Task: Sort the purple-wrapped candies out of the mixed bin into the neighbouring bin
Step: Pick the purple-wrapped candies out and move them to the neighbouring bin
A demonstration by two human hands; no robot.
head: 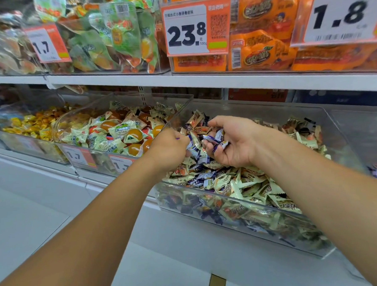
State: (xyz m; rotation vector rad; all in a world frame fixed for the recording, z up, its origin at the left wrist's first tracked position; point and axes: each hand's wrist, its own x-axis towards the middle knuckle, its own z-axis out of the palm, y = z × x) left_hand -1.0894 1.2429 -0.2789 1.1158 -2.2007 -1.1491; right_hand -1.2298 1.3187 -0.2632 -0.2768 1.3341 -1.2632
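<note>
Both hands work inside the clear acrylic mixed bin [333, 248], a wide tray heaped with cream and purple-wrapped sweets. The right hand [234, 140] hovers palm-up over the middle of that bin, its fingers cupped round a small clutch of purple-wrapped candies [216, 141]. The left hand [169, 149] sits at the bin's left wall, fingers curled down into the pile; it seems to pinch a purple wrapper, though the fingertips are hidden behind the knuckles. More purple sweets lie loose below both hands and near the bin's front wall, so the sorting looks far from finished.

The likeliest slip is spillage: the cupped right hand is loosely closed and already full, and one more sweet pushed in could tip others back into the heap, or over the front wall onto the white shelf ledge [181, 235]. A cream wrapper could also ride along unnoticed, since the two kinds lie tangled together.

Left of the mixed bin stands a clear bin of green-and-orange jelly packets [115, 133], its raised corner wall just beside the left wrist; a sideways sweep could knock it. Above the mixed bin the white upper shelf [223, 81] hangs low, so lifting room is limited. I cannot tell which neighbouring bin is the target; a little shows at the mixed bin's right.
</note>
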